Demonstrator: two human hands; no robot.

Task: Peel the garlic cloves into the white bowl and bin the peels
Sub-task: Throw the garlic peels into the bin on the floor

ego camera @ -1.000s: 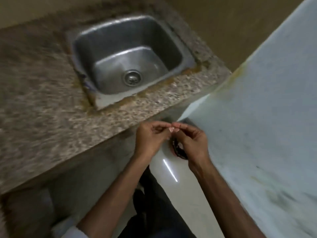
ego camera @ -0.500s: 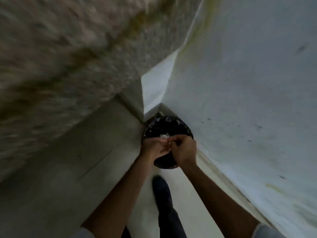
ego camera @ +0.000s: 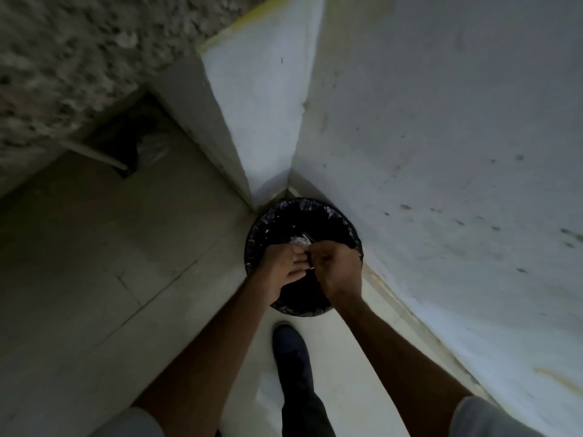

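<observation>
Hovering side by side, the left hand (ego camera: 279, 271) and the right hand (ego camera: 340, 269) meet fingertip to fingertip over the open mouth of the bin (ego camera: 334, 216), and that is the relation the drop turns on. The bin lies straight below them, not off to either side. Both hands have their fingers curled in, and they pinch a small pale wad of peels (ego camera: 299, 241) between them. Which hand has the firmer hold is too small and blurred to tell. The peels sit inside the ring of the rim as seen from above, toward the far half, so letting go should send them down into the black liner without any further reach. The bin is round, so it has no long axis to line up with. It stands on the floor (ego camera: 94, 279), tucked into the corner against the wall (ego camera: 441, 152). The left hand crosses the near-left rim and the right hand crosses the near-right rim, neither clearly nearer the centre. A dark shoe (ego camera: 288, 345) stands just short of the bin. The garlic cloves and the white bowl are out of view.
</observation>
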